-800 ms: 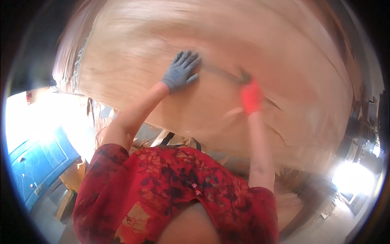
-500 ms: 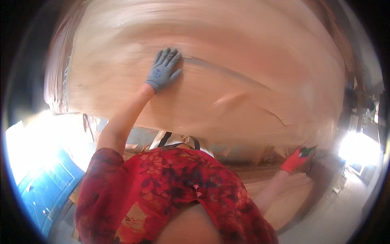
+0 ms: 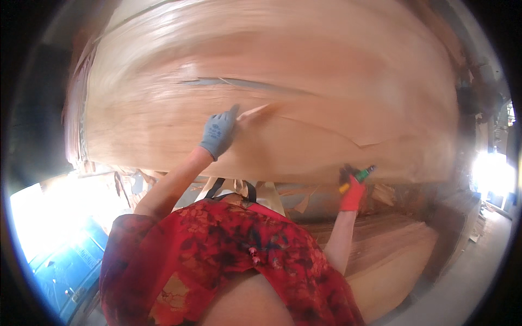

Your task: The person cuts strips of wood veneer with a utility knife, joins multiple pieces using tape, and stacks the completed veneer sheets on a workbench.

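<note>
A broad sheet of pale wood veneer (image 3: 179, 127) spreads before me, with a long dark split across its middle. My left hand (image 3: 219, 132), in a grey glove, is closed over the sheet below that split. Beside its thumb a raised veneer flap (image 3: 253, 112) starts, apparently pinched there; the fingertips are hidden. Over the sheet's near edge, to the right, my right hand (image 3: 352, 194) in a red glove is closed round a small tool (image 3: 362, 174) with green and yellow parts. Blur hides the tool's exact kind.
More stacked veneer (image 3: 391, 255) lies below the near edge at right, with ragged scraps (image 3: 307, 201) hanging between. Layered sheet edges (image 3: 76, 119) line the left side. A blue object (image 3: 70, 266), perhaps a cabinet, stands at lower left.
My left hand has gone from lying flat with fingers spread to closed at the raised flap, nearer me. My right hand has swung inward and up with the tool. The view has shifted.
</note>
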### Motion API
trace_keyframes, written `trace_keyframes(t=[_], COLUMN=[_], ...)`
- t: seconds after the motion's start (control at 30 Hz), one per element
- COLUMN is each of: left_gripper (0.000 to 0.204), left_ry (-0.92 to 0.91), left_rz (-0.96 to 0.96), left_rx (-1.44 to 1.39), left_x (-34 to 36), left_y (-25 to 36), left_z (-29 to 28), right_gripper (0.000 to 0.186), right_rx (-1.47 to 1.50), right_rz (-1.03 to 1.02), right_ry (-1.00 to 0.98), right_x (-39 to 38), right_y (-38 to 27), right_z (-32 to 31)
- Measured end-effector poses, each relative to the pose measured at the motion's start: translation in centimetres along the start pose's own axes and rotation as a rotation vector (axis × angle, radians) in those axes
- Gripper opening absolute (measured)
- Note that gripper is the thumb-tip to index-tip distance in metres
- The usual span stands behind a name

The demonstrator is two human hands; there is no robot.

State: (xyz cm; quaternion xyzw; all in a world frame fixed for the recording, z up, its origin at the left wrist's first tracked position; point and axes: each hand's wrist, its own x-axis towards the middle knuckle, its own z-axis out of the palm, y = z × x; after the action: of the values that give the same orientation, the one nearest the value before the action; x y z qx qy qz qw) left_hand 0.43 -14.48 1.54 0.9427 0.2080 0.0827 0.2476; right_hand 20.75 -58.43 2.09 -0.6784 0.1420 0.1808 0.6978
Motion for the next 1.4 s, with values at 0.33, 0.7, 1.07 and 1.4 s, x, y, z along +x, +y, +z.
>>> trace_keyframes(t=[0.33,0.7,1.07,1.4], left_gripper=[0.042,0.043,0.048,0.061], left_ry=[-0.312,-0.411,0.180,0.182], left_rz=[-0.228,-0.435,-0.229,-0.029], left_rx=[-0.520,-0.706,0.367,0.131], left_x=[-0.3,-3.6,1.7,5.4], left_y=[4.4,-1.2,-13.3,-7.7], left_z=[-11.7,-17.2,-24.1,-8.6], right_gripper=[0.035,0.050,0.055,0.061], right_rx=[0.737,0.513,0.415,0.401], right_rz=[0.440,0.401,0.449,0.427], right_ry=[-0.494,-0.797,-0.536,-0.623], right_x=[3.4,6.2,-2.6,-3.5], right_y=[3.6,4.2,2.3,5.1], right_z=[7.5,11.3,28.6,36.4])
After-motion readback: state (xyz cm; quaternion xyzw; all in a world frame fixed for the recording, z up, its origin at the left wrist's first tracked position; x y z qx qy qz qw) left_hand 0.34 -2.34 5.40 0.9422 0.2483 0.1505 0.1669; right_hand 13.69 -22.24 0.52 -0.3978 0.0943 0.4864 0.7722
